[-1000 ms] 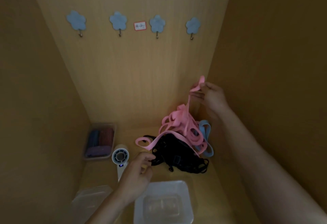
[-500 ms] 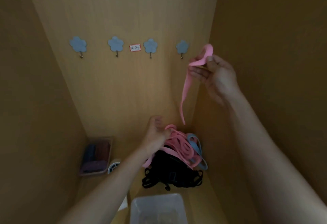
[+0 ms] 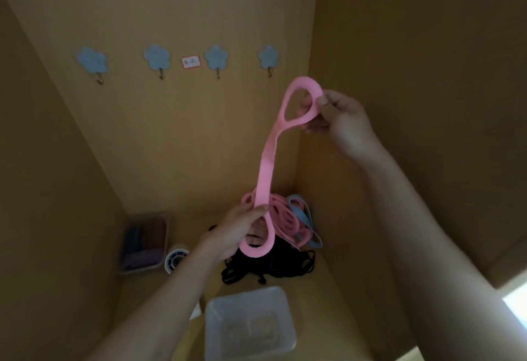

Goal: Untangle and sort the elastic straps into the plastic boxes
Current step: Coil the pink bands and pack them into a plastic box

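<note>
Wooden cabinet interior, dim, filling the frame. Right hand, upper right of centre, forearm running from the lower right corner: fingers pinching the top loop of a pink elastic strap. Left hand, centre, forearm rising from the bottom edge: fingers closed on the strap's lower loop, strap pulled taut between the two. Clear plastic box, bottom centre. Tangled strap pile, pink, blue, black, behind the left hand. Filled box, left. Four blue flower hooks, upper wall.
</note>
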`<state>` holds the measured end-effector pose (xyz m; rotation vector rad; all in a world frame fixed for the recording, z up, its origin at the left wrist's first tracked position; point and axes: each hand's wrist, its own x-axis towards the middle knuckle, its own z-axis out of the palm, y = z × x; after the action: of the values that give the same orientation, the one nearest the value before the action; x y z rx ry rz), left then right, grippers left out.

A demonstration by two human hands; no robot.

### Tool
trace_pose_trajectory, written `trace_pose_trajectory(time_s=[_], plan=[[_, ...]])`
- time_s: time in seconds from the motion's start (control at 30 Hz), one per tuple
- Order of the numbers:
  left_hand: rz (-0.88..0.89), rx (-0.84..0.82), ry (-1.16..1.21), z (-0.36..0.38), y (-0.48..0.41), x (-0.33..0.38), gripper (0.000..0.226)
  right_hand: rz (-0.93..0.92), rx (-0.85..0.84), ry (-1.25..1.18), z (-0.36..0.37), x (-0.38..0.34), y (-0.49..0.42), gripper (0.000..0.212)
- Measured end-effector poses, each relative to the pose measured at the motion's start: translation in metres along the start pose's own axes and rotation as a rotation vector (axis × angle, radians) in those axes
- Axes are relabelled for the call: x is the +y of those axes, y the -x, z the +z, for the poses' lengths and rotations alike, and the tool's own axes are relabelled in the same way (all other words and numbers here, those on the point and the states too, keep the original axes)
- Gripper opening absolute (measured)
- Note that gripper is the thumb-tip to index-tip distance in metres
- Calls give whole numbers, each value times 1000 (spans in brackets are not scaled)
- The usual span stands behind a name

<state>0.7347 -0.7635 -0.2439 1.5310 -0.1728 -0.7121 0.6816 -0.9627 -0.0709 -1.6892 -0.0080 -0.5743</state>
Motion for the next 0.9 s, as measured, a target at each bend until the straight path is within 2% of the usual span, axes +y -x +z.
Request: trace_pose_trajectory(time_s=[0.1, 0.17, 0.3, 0.37, 0.53, 0.63, 0.67, 0.73, 0.8, 0.9], plan=[[-27, 17, 133, 3, 14, 0, 19, -91, -87, 289, 10, 27, 19, 28], [-57, -35, 246, 1, 24, 4, 24, -148, -157, 461, 21, 46, 40, 23], [-141, -163, 636, -12, 37, 5, 60, -292, -436, 630, 42, 79, 101, 32], [-170, -184, 697, -18, 39, 0, 68, -334, -534, 692, 49, 96, 131, 33], [-195, -151, 507, -21, 50, -17, 32, -234, -533, 689, 51, 124, 171, 37], [-176, -134, 487, -30, 54, -28, 29, -47, -614, 461, 53, 123, 176, 32], [-179, -132, 459, -33, 56, -32, 31, 2, -586, 366, 54, 122, 172, 28], [-176, -87, 376, -37, 60, -40, 27, 89, -391, 304, 52, 135, 153, 21], [-168, -26, 311, -42, 65, -45, 18, 200, -214, 456, 50, 164, 120, 20], [-177, 46, 298, -48, 75, -45, 24, 269, -189, 774, 57, 206, 73, 18]])
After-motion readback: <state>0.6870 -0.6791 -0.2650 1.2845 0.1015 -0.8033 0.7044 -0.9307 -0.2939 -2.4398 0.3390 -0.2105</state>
